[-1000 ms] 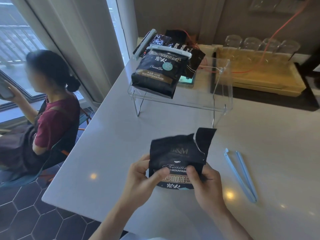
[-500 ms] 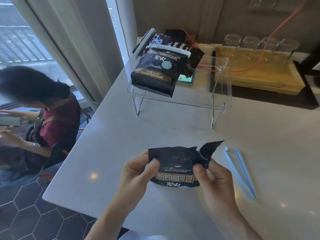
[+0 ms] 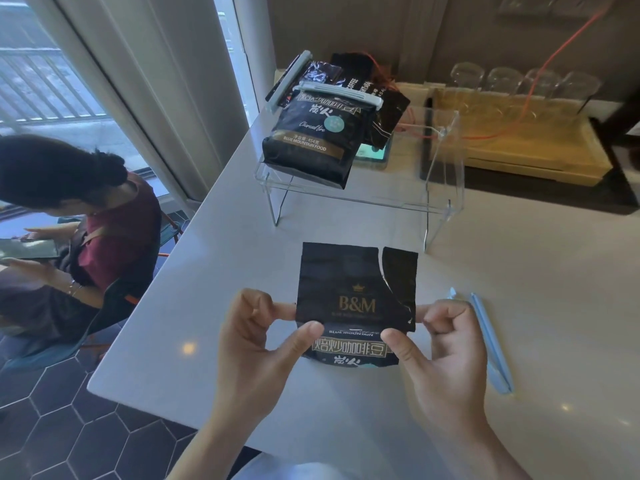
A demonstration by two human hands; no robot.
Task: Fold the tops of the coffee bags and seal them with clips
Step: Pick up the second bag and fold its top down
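Observation:
A black coffee bag (image 3: 356, 303) with gold "B&M" lettering is held upright above the white table (image 3: 519, 306). Its flat top stands up, torn by a slit near the right corner. My left hand (image 3: 256, 344) pinches the bag's left edge. My right hand (image 3: 440, 344) pinches the right edge at the same height. A light blue sealing clip (image 3: 490, 341) lies open on the table just right of my right hand. A second black coffee bag (image 3: 311, 143), closed with a pale clip (image 3: 339, 97) along its top, rests on a clear acrylic stand (image 3: 443, 161).
More dark bags (image 3: 318, 76) with a clip lean behind the stand, beside a phone (image 3: 372, 154). A wooden tray (image 3: 536, 150) with upturned glasses (image 3: 519, 84) and an orange cable is at the back right. A seated person (image 3: 86, 216) is left of the table edge.
The bag's top, folded down and crumpled half a second ago, now stands up flat. Both hands have shifted to the bag's side edges. The seated person has bent over a phone.

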